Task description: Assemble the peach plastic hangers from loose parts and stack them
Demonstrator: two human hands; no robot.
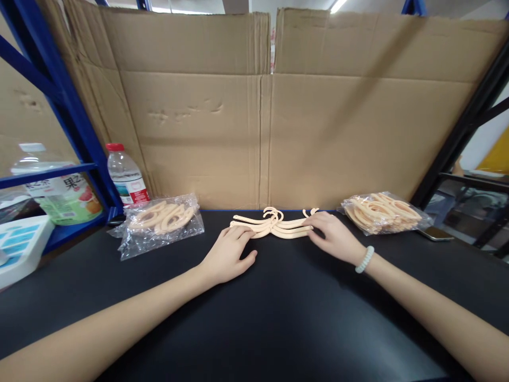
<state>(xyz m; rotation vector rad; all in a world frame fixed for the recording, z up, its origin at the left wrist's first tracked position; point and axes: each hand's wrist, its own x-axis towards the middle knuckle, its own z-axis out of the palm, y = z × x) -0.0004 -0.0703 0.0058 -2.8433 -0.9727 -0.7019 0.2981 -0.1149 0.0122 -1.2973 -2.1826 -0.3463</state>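
Observation:
Several cream-coloured clothes hangers [271,227] lie stacked on the black table, their hooks pointing toward the cardboard. My left hand [228,254] rests over the stack's left end, palm down, fingers laid across the hanger arms and thumb held apart. At the opposite end, my right hand [336,237] has its thumb and fingers on either side of the hanger tips. A small curved hook [310,213] shows just beyond the right fingers; which hanger it belongs to is hidden. A pale beaded bracelet [365,259] circles the right wrist.
Clear plastic bags of similar cream hangers lie on the left [163,220] and right [382,213]. Behind the left bag stands a red-capped water bottle [126,178]. Cardboard [191,132] walls off the table's back. A phone-like flat object [436,234] sits by the right bag.

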